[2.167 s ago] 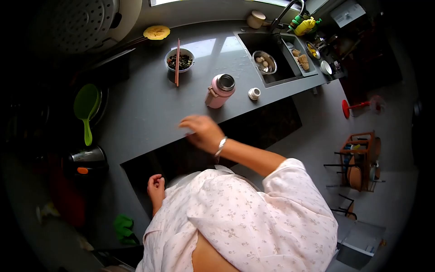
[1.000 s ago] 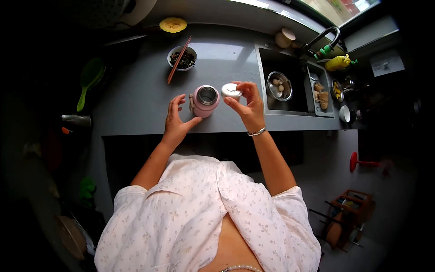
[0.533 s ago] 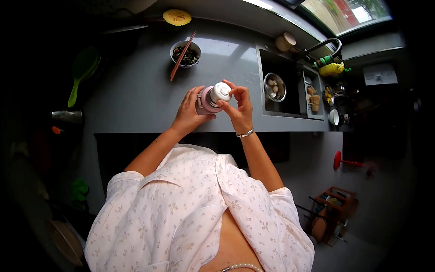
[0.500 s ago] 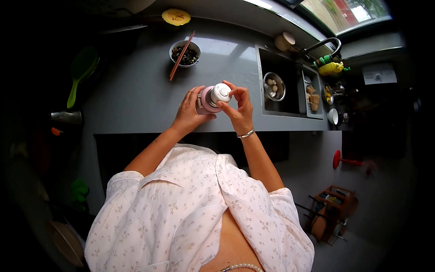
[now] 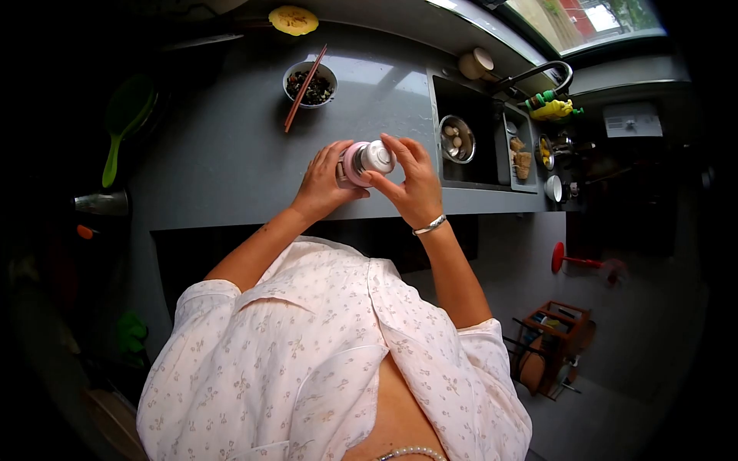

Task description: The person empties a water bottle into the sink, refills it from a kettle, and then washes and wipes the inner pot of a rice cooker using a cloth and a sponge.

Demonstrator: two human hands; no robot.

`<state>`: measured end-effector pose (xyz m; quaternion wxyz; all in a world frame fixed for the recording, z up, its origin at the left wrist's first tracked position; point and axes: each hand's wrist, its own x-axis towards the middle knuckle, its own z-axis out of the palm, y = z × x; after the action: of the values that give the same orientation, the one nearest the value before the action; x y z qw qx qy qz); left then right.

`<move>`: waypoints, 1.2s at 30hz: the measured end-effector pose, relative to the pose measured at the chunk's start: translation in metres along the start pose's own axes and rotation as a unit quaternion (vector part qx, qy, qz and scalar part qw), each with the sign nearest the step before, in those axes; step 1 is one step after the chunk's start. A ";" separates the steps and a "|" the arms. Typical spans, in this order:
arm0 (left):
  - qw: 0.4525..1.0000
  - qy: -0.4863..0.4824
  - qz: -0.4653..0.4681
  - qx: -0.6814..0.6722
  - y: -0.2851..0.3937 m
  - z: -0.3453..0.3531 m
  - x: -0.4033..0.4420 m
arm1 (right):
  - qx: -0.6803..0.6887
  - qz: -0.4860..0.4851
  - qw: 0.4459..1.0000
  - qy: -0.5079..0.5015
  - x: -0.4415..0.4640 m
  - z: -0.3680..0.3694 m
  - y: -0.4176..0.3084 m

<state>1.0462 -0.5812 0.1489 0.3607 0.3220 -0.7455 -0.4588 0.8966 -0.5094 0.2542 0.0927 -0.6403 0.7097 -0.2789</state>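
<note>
At the clock's centre, near the front edge of the grey counter, the left hand curls its grip around the pink flask; the right hand pinches the white stopper over its mouth. Fitting the stopper seems the step in hand; seating it likely calls for steadying the flask and turning level. At eleven o'clock stands a bowl with chopsticks across it; at two, the sink, then a window.

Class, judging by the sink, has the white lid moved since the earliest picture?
Yes: the white lid moved left, away from the sink, to the pink flask.
</note>
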 end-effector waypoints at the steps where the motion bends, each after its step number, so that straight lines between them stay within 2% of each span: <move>1: 1.000 0.001 0.002 0.004 0.000 0.000 0.000 | -0.003 0.000 1.000 -0.001 0.003 -0.002 -0.004; 3: 1.000 0.003 0.002 0.005 -0.001 0.000 0.002 | 0.000 0.064 0.996 -0.060 0.009 -0.004 -0.009; 4: 1.000 0.000 0.001 0.008 -0.001 0.000 0.003 | -0.002 0.064 0.996 -0.061 0.012 -0.006 -0.009; 6: 1.000 -0.003 -0.001 0.009 -0.001 -0.001 0.004 | -0.030 -0.063 0.994 -0.082 0.016 -0.012 -0.005; 7: 1.000 -0.003 0.000 0.011 0.000 -0.002 0.004 | -0.032 -0.062 0.994 -0.083 0.020 -0.016 -0.004; 9: 1.000 -0.004 0.001 0.010 -0.001 -0.002 0.005 | -0.070 -0.133 0.977 -0.149 0.029 -0.023 -0.002; 12: 1.000 -0.007 -0.001 0.004 -0.002 -0.002 0.006 | -0.082 -0.159 0.970 -0.163 0.038 -0.025 -0.002; 13: 1.000 -0.009 -0.003 0.000 -0.003 -0.002 0.006 | -0.083 -0.159 0.970 -0.164 0.038 -0.025 -0.006; 15: 1.000 -0.014 -0.004 -0.004 -0.005 -0.002 0.005 | -0.258 -0.077 0.950 -0.158 0.039 -0.020 -0.021; 16: 1.000 -0.012 -0.011 -0.002 -0.005 -0.001 0.005 | -0.258 -0.077 0.950 -0.158 0.039 -0.015 -0.023; 18: 1.000 -0.014 -0.015 -0.001 -0.006 -0.001 0.006 | -0.352 0.001 0.924 -0.150 0.041 -0.009 -0.027; 23: 1.000 -0.016 0.003 0.008 -0.003 -0.004 0.007 | -0.321 -0.033 0.938 -0.128 0.041 -0.017 -0.020; 24: 1.000 -0.020 0.004 0.008 -0.003 -0.004 0.006 | -0.205 -0.152 0.965 -0.058 0.043 -0.014 -0.013; 26: 1.000 -0.012 -0.005 0.009 -0.003 -0.003 0.007 | -0.084 -0.263 0.961 0.019 0.041 -0.015 -0.008; 28: 1.000 -0.017 -0.016 -0.002 0.000 -0.004 0.008 | -0.197 -0.155 0.962 -0.110 0.043 -0.025 -0.023; 29: 0.999 -0.027 -0.027 -0.010 0.001 -0.006 0.008 | -0.381 0.093 0.871 -0.296 0.056 -0.018 -0.044; 33: 1.000 -0.021 -0.011 0.006 -0.002 -0.004 0.007 | -0.390 0.128 0.852 -0.326 0.060 -0.027 -0.046; 34: 1.000 -0.022 -0.017 0.005 -0.003 -0.003 0.008 | -0.288 -0.036 0.931 -0.222 0.053 -0.031 -0.033; 35: 0.999 -0.029 -0.023 0.006 -0.004 -0.003 0.008 | -0.170 -0.193 0.961 -0.104 0.045 -0.031 -0.024; 36: 0.999 -0.032 -0.021 0.006 -0.003 -0.003 0.008 | -0.170 -0.190 0.962 -0.102 0.044 -0.029 -0.017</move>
<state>1.0446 -0.5901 0.1491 0.3253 0.3247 -0.7523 -0.4720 0.8897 -0.5440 0.2965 -0.0003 -0.7947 0.5988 -0.0996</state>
